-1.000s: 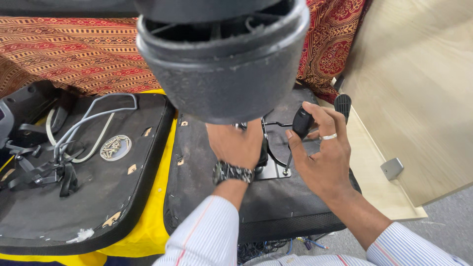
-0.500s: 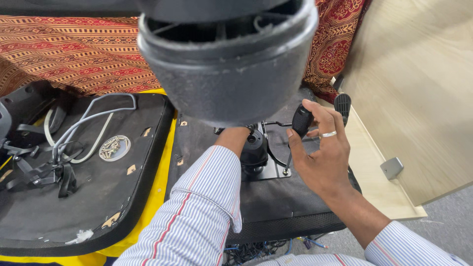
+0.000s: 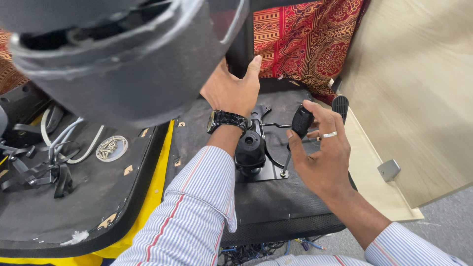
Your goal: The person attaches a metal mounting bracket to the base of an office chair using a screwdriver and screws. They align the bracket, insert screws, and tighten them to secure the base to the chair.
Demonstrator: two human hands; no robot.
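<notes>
Head view: looking down on an upturned seat base (image 3: 276, 207).
Right hand (image 3: 322, 157): grip clamped on a screwdriver (image 3: 298, 128), tip at a screw in the black mechanism plate (image 3: 256, 157).
Left hand (image 3: 231, 91): grip apart, bracing a large black part (image 3: 123, 59).
Doing it well: keep the driver square, press firmly.
Surroundings: patterned red cloth (image 3: 305, 39), wooden panel (image 3: 414, 88), grey floor.

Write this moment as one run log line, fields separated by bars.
left hand: open, reaching behind the black mechanism | right hand: gripping screwdriver | tip at the metal plate
</notes>
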